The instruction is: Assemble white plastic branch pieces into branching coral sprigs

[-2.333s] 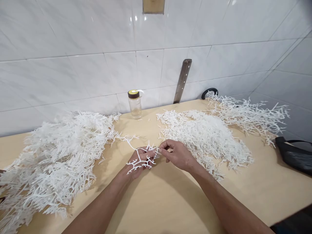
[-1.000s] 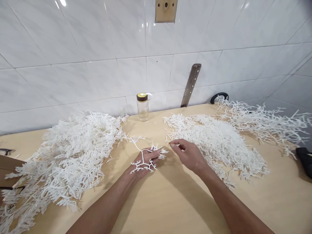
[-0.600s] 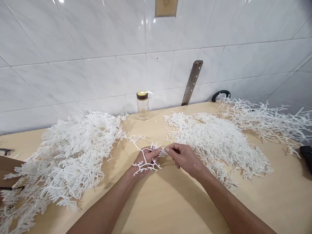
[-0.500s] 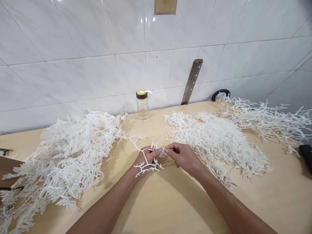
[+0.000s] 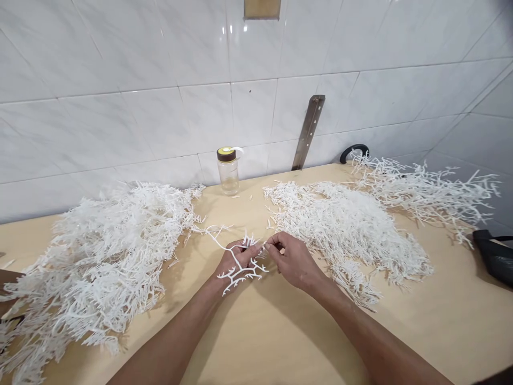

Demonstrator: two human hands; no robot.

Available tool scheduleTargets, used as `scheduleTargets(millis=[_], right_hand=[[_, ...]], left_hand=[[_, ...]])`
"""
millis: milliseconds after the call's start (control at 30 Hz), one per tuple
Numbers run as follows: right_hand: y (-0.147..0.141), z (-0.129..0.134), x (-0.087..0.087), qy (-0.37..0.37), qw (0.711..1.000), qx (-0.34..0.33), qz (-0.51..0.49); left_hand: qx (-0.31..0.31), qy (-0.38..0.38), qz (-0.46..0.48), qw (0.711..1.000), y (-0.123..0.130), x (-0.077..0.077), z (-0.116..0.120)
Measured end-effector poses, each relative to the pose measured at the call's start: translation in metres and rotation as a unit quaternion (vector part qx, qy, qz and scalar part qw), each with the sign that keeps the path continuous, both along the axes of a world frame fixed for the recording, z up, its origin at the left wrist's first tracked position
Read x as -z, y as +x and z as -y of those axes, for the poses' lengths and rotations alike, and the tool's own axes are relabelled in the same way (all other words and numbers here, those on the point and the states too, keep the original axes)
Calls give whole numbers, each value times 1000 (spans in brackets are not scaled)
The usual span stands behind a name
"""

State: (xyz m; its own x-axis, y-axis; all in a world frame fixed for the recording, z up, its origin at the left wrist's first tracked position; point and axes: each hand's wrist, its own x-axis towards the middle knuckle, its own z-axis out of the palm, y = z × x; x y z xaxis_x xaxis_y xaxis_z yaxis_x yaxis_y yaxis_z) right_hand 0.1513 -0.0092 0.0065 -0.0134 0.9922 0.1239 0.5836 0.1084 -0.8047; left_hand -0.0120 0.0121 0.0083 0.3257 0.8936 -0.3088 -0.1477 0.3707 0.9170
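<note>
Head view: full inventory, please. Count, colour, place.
White twig piles: 3, white, one left, two right
Loose bits: several, white, by bottle
Branched piece: 1, white, at the hands
Bottle: 1, clear, dark-and-yellow lid, table's back edge
Metal strip: 1, grey-brown, leaning on wall
Curved object: 1, black, back right
Bulky object: 1, black, right edge
Partly hidden object: 1, brown, left edge
Wall plate: 1, yellowish, top centre
Tiled wall: white-grey, behind
Table: 1, light wood, below
Left hand: 1, bare, gripping branched piece
Right hand: 1, bare, pinching at its twig tips
</note>
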Motion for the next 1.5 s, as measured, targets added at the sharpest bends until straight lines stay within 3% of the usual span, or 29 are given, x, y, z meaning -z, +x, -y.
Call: scheduleTargets(millis=[133, 233, 333, 433, 500, 633, 733, 1033, 1300, 1500], right_hand=[[-2, 1, 1, 82, 990, -12, 110], [-5, 2, 2, 103, 983, -14, 152], [-5, 1, 3, 35, 994, 1, 103], [3, -2, 5, -67, 997, -33, 9], [12, -6, 6, -39, 999, 1, 23], [32, -16, 7, 82, 980, 141, 115], [37, -18, 4, 98, 976, 161, 109], [8, -3, -6, 28, 1000, -5, 14], [-2, -3, 3, 43, 999, -1, 2], [-5, 0, 6, 104, 994, 0, 44]], left_hand=[[21, -7, -10, 1000, 0, -2, 1], [23, 4, -17, 1000, 0, 0, 2], [17, 9, -13, 1000, 0, 0, 3], [13, 10, -7, 1000, 0, -3, 4], [10, 15, -5, 1000, 0, -3, 5], [30, 22, -6, 999, 0, 2, 2], [30, 12, -10, 999, 0, 8, -1], [-18, -22, 28, 999, 2, 8, -2], [-34, -10, 3, 999, 4, 13, -1], [-64, -9, 11, 998, 9, 3, 4]])
